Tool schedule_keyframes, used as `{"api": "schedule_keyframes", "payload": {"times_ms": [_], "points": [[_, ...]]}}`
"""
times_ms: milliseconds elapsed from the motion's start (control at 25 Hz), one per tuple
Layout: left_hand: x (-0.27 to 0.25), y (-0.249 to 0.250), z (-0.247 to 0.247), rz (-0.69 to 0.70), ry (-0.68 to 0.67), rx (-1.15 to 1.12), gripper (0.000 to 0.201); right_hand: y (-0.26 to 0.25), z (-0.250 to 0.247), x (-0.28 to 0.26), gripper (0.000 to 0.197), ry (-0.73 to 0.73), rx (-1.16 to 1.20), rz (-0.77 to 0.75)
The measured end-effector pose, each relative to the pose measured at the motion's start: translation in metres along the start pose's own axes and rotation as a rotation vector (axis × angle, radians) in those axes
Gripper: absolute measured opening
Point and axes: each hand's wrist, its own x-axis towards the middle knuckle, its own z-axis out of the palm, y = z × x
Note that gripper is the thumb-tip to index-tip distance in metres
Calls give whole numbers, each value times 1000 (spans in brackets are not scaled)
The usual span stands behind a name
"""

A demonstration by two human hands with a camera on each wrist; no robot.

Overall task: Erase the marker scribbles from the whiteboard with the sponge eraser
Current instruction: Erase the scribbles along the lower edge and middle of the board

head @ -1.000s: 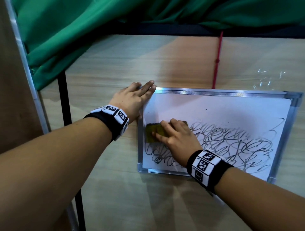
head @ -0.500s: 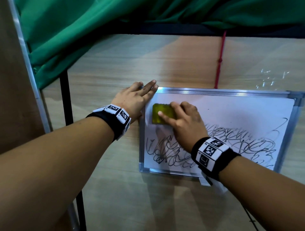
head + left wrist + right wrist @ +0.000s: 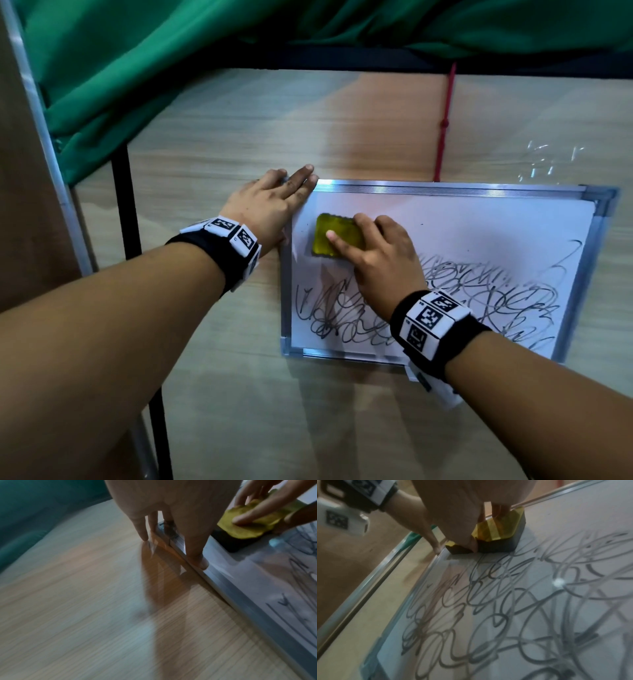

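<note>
1. The left hand [image 3: 270,202] is laid flat, fingers straight and together, on the far-left corner of the whiteboard [image 3: 445,190]; the frame is pressed down against the table [image 3: 239,394].
2. Just right of it, the sponge eraser [image 3: 337,235] is pinned to the board under the right hand [image 3: 380,257], fingers curled over its yellow top and thumb against its dark side.
3. Progress, as judged: the strip beyond the right hand appears clean; the marker scribbles [image 3: 496,294] nearer the wrist and rightward remain. Most erasing is left.
4. No brand or legible writing is found; only coded squares on the wristbands [image 3: 430,317].
</note>
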Motion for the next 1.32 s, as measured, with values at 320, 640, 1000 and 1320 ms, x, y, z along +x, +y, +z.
{"api": "schedule_keyframes", "payload": {"times_ms": [320,640,1000,1320], "points": [[-4,4,4,26,32,118,113,4,1,-18,66,-20,20,-50],[-11,8,29,116,55,239,132,4,1,-20,67,-33,17,45],[-11,10,28,93,71,227,137,-5,0,-35,62,-103,-53,-128],[-14,14,21,71,4,235,133,-25,7,-38,66,-179,-23,-171]]}}
